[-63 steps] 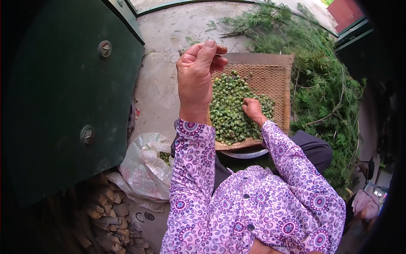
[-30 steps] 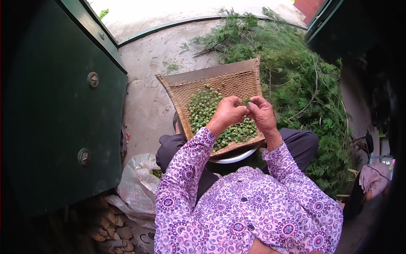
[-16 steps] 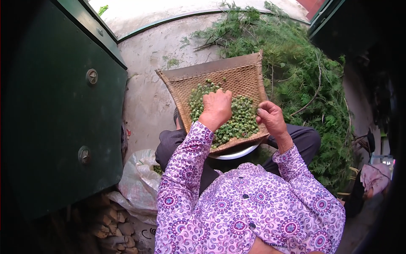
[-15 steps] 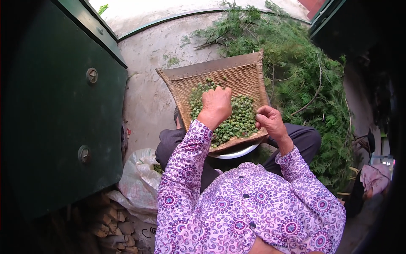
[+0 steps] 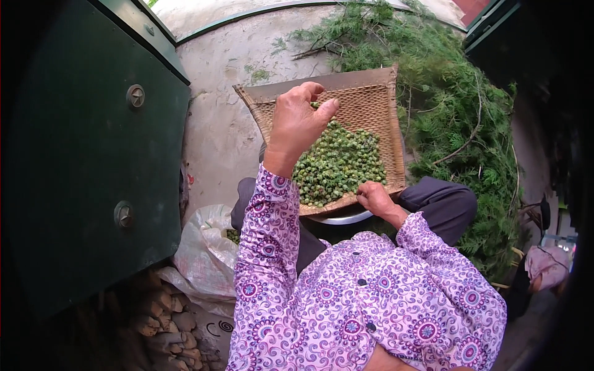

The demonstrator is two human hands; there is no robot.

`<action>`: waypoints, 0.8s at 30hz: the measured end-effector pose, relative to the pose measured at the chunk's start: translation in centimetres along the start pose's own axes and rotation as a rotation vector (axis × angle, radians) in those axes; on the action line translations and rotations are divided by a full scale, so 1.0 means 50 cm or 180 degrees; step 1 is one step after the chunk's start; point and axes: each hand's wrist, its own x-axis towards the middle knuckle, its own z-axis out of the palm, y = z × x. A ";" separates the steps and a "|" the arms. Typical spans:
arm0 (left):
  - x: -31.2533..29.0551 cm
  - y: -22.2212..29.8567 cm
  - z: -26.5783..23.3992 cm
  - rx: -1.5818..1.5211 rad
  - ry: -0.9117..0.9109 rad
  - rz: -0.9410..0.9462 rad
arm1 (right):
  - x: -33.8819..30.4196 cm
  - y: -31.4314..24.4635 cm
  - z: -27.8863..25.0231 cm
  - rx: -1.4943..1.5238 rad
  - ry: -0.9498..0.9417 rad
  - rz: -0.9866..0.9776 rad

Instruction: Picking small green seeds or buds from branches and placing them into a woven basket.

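Observation:
A woven winnowing basket [image 5: 362, 102] rests tilted over my lap, heaped with small green cones [image 5: 340, 164]. Above the heap's left side is my left hand [image 5: 300, 120], its thumb spread from the bent fingers. A bit of green shows by those fingertips; I cannot tell whether it is held or lies behind. At the basket's near right edge, my right hand [image 5: 380, 201] has its fingertips pinched together low over the cones. What they grip is too small to make out. The pale rim of a basin [image 5: 343, 218] shows under the basket.
Cut evergreen branches [image 5: 445, 117] cover the floor to the right. A dark green door [image 5: 93, 154] stands on the left, with a whitish woven sack [image 5: 207, 260] beside it and split firewood [image 5: 167, 321] below. A pink cloth [image 5: 547, 266] hangs at the far right.
My left hand has risen from the cones, its fingers opening toward the basket's far side. My right hand has moved down and left along the near edge. The view has shifted slightly.

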 end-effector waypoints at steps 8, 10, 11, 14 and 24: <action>0.003 0.005 -0.038 -0.0727 0.0183 -0.0477 | 0.072 0.003 0.050 -0.0771 0.0158 0.0418; 0.003 0.002 -0.034 -0.0730 0.0184 -0.0429 | 0.074 0.026 0.058 -0.0692 0.0164 0.0409; 0.003 -0.001 -0.034 -0.0731 0.0193 -0.0379 | 0.077 0.026 0.057 -0.0614 0.0170 0.0392; 0.003 -0.002 -0.035 -0.0760 0.0155 -0.0380 | 0.078 0.036 0.045 -0.0483 0.0278 0.0496; 0.001 0.010 -0.032 -0.0690 0.0079 -0.0344 | 0.057 0.060 -0.001 0.0984 0.0133 0.1487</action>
